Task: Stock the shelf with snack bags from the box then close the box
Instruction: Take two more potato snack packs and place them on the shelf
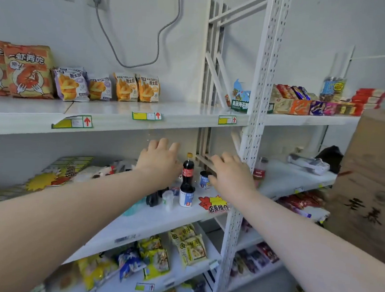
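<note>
Both arms stretch toward the white metal shelf (166, 111); the left hand (159, 159) and right hand (230, 174) are spread wide and hold nothing, hovering over the middle tier by a dark cola bottle (187, 170), likely between loads; the orange-and-purple potato snack bags (108, 87) stand upright along the top tier, long axis vertical, fronts facing out for shoppers; the brown cardboard box (373, 183) waits at right, flaps unseen.
</note>
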